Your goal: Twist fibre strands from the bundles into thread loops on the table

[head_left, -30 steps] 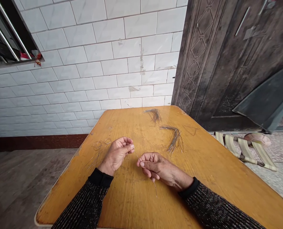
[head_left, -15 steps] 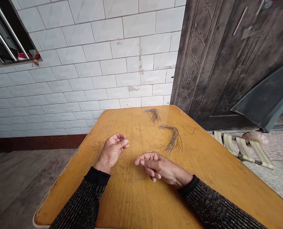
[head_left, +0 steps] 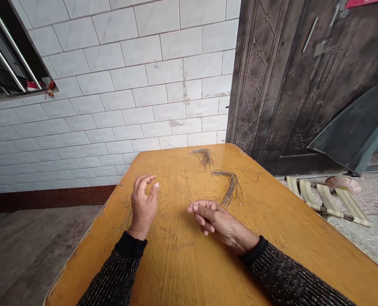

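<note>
My right hand (head_left: 212,219) pinches one end of a thin wire (head_left: 178,189) between thumb and forefinger. From there the wire runs up and left, bending over near its far end. My left hand (head_left: 144,202) is raised over the left of the table, its thumb and fingers apart with nothing in them. Behind and beside it, loose curled wires (head_left: 125,216) lie partly hidden. A bent bundle of thin wires (head_left: 232,187) rests beyond my right hand, and a second wire bundle (head_left: 204,156) lies farther back.
The worn wooden table (head_left: 182,263) reaches toward a white tiled wall (head_left: 128,93). A single bent wire (head_left: 254,173) lies near its right edge. On the right are a dark carved door (head_left: 272,106) and, by the floor, a seat of striped straps (head_left: 324,199).
My left hand has let go of the wire, opened and drawn slightly left. My right hand has shifted a little right, and the wire now extends to its upper left.
</note>
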Demonstrator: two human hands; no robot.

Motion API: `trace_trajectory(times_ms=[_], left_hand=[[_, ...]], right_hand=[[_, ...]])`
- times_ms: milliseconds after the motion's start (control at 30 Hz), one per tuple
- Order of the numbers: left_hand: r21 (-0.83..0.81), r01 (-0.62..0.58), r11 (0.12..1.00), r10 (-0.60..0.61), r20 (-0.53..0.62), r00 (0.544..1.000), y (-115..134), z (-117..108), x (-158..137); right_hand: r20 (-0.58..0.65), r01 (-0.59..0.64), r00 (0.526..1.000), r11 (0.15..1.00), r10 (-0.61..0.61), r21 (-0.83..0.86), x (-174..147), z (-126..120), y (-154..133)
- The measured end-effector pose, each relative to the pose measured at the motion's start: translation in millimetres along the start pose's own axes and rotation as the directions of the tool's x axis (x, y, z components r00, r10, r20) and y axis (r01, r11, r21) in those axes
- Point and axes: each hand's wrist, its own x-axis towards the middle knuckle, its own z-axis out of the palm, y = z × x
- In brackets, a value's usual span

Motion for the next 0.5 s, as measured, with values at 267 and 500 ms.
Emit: trace_trajectory(times_ms=[267,500], left_hand=[[-0.228,0.525,0.820,-0.349,0.528,0.774,9,21,-24],[-0.513,0.683,0.519,-0.356,0.597,0.719,1,33,-31]], right_hand=[[0.052,0.023,0.998,0.999,-0.025,0.042,0,2,1],[0.075,-0.019,0.997,0.995,0.012,0.099,-1,8,3]])
